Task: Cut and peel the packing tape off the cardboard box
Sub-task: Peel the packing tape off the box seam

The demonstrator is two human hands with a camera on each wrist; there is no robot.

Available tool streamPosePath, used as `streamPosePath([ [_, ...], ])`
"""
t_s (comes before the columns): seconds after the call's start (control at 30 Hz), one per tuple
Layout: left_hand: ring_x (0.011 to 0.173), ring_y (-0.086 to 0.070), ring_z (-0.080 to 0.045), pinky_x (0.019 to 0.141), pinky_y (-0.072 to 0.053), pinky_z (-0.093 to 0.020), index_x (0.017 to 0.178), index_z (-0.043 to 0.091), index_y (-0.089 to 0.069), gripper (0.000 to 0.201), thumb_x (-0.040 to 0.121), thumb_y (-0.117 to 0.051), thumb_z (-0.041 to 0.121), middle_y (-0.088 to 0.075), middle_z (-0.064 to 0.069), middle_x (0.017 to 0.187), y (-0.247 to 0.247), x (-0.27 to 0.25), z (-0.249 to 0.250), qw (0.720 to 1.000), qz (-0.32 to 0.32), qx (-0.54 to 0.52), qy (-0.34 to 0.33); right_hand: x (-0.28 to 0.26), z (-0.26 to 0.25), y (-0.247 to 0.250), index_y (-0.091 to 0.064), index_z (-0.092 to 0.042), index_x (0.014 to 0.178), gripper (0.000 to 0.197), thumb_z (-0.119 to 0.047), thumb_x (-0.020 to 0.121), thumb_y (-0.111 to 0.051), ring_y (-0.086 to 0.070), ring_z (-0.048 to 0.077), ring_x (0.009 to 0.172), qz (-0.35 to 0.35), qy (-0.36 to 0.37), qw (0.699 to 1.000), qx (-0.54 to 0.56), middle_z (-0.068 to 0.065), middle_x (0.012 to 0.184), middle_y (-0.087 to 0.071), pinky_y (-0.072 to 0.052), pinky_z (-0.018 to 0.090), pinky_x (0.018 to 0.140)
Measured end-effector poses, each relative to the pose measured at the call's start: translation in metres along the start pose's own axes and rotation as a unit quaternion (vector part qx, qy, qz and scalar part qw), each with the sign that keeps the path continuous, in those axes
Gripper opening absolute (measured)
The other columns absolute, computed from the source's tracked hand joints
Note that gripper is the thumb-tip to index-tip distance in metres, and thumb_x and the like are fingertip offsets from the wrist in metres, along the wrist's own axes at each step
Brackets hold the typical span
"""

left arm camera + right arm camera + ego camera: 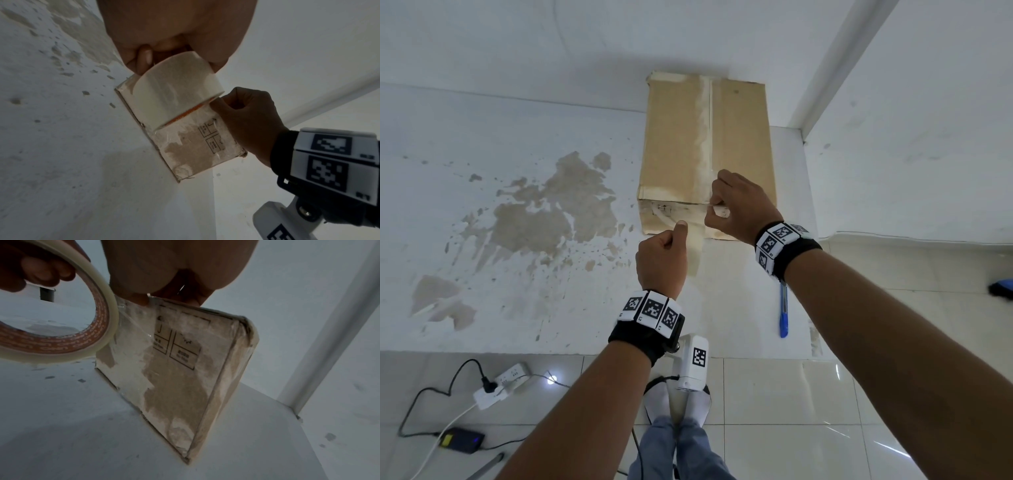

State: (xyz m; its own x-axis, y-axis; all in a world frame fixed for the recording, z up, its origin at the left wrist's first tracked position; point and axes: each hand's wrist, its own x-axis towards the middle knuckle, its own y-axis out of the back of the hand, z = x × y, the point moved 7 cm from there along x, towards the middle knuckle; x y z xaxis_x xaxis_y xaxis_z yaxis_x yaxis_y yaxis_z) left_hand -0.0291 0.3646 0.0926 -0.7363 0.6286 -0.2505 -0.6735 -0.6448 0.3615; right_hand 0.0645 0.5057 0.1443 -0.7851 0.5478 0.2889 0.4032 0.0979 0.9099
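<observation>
Head view: both hands (661, 255) (739, 205) fisted, tape-pinching.

The cardboard box (739, 137) beyond the hands looks matt and fibrous, its paper skin torn pale along the seam. Glossy clear packing tape (131, 331) wrinkles on its end face. The floor tiles (774, 394) shine.

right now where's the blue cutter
In the head view the blue cutter lies on the white table, right of centre under the right forearm, nearer the person than the cardboard box.
</observation>
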Motion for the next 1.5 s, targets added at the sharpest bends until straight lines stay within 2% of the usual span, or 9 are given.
streamPosePath([
  [0.13, 0.046, -0.018, -0.014, 0.052, -0.02, -0.026, 0.047, 0.016, -0.025, 0.064, 0.096, -0.06, 0.038, -0.019, 0.002, 0.037, 0.0, 0.0, -0.002, 1.0, 0.003, -0.007, 0.005, 0.002, 0.0, -0.004, -0.054, -0.008, 0.075, 0.02, -0.015, 0.071, -0.072, -0.042, 0.017, 0.066, -0.001, -0.003, 1.0, -0.01, 0.005, 0.079, -0.051, -0.043, 0.031, 0.054],
  [0.4, 0.045, -0.018, -0.013, 0.051, -0.02, -0.026, 0.047, 0.016, -0.026, 0.063, 0.095, -0.06, 0.037, -0.019, 0.002, 0.038, 0.003, 0.002, -0.001, 1.0, 0.008, -0.01, 0.005, 0.001, -0.006, -0.01, -0.054, -0.007, 0.076, 0.027, -0.012, 0.066, -0.078, -0.053, 0.027, 0.066, -0.014, -0.018, 0.996, -0.08, 0.01, 0.082, -0.054, -0.047, 0.035, 0.052],
  [0.57, 0.046, -0.019, -0.014, 0.051, -0.02, -0.026, 0.046, 0.016, -0.026, 0.064, 0.095, -0.06, 0.037, -0.019, 0.002, 0.037, 0.005, 0.001, 0.001, 1.0, 0.009, -0.011, 0.003, -0.003, 0.003, -0.001, -0.056, -0.009, 0.078, 0.027, -0.029, 0.086, -0.072, -0.045, 0.014, 0.073, -0.016, -0.004, 1.0, -0.009, 0.003, 0.083, -0.051, -0.037, 0.025, 0.062],
  [0.67, 0.046, -0.019, -0.015, 0.051, -0.019, -0.025, 0.046, 0.015, -0.026, 0.064, 0.095, -0.06, 0.038, -0.019, 0.002, 0.038, 0.006, 0.0, 0.001, 1.0, 0.012, -0.008, 0.002, 0.0, 0.004, 0.0, -0.056, -0.01, 0.074, 0.032, -0.034, 0.091, -0.067, -0.04, 0.011, 0.074, -0.02, -0.018, 1.0, 0.002, -0.004, 0.08, -0.045, -0.042, 0.029, 0.062],
  [0.87, 0.046, -0.019, -0.015, 0.051, -0.02, -0.025, 0.046, 0.016, -0.026, 0.064, 0.095, -0.06, 0.039, -0.019, 0.003, 0.039, 0.007, 0.0, 0.001, 1.0, 0.012, -0.007, -0.002, 0.003, 0.001, -0.005, -0.056, -0.009, 0.074, 0.033, -0.033, 0.089, -0.07, -0.054, 0.022, 0.073, -0.043, -0.01, 0.998, -0.042, 0.005, 0.082, -0.054, -0.046, 0.035, 0.057],
  [1.0, 0.046, -0.019, -0.014, 0.052, -0.02, -0.025, 0.047, 0.016, -0.026, 0.063, 0.096, -0.06, 0.038, -0.019, 0.004, 0.042, 0.007, 0.001, 0.003, 1.0, 0.011, -0.006, -0.006, 0.007, -0.004, -0.003, -0.056, -0.007, 0.074, 0.031, -0.03, 0.088, -0.072, -0.054, 0.025, 0.068, -0.053, 0.024, 0.996, -0.067, 0.009, 0.081, -0.054, -0.044, 0.034, 0.053],
  [1.13, 0.042, -0.019, -0.014, 0.049, -0.019, -0.025, 0.047, 0.016, -0.026, 0.063, 0.095, -0.06, 0.038, -0.019, 0.003, 0.038, 0.006, 0.0, 0.004, 1.0, 0.007, -0.004, -0.001, 0.008, -0.007, -0.003, -0.058, -0.004, 0.08, 0.03, -0.031, 0.09, -0.07, -0.057, 0.029, 0.072, -0.068, 0.039, 0.994, -0.083, 0.011, 0.086, -0.057, -0.048, 0.037, 0.057],
  [1.37, 0.039, -0.022, -0.014, 0.049, -0.018, -0.025, 0.046, 0.017, -0.025, 0.063, 0.095, -0.06, 0.036, -0.022, 0.001, 0.035, 0.006, 0.001, 0.006, 1.0, 0.004, -0.002, 0.001, 0.002, 0.002, -0.007, -0.054, -0.007, 0.08, 0.03, -0.029, 0.088, -0.072, -0.046, 0.018, 0.071, -0.039, 0.012, 0.999, -0.009, 0.008, 0.087, -0.053, -0.037, 0.029, 0.06],
  [1.5, 0.043, -0.019, -0.013, 0.051, -0.02, -0.025, 0.046, 0.016, -0.026, 0.063, 0.095, -0.06, 0.037, -0.02, 0.003, 0.038, 0.006, 0.003, 0.007, 1.0, 0.009, 0.0, -0.002, 0.001, 0.01, -0.006, -0.052, -0.008, 0.079, 0.034, -0.033, 0.085, -0.075, -0.044, 0.016, 0.07, -0.035, -0.024, 0.997, 0.066, 0.004, 0.084, -0.051, -0.04, 0.028, 0.063],
])
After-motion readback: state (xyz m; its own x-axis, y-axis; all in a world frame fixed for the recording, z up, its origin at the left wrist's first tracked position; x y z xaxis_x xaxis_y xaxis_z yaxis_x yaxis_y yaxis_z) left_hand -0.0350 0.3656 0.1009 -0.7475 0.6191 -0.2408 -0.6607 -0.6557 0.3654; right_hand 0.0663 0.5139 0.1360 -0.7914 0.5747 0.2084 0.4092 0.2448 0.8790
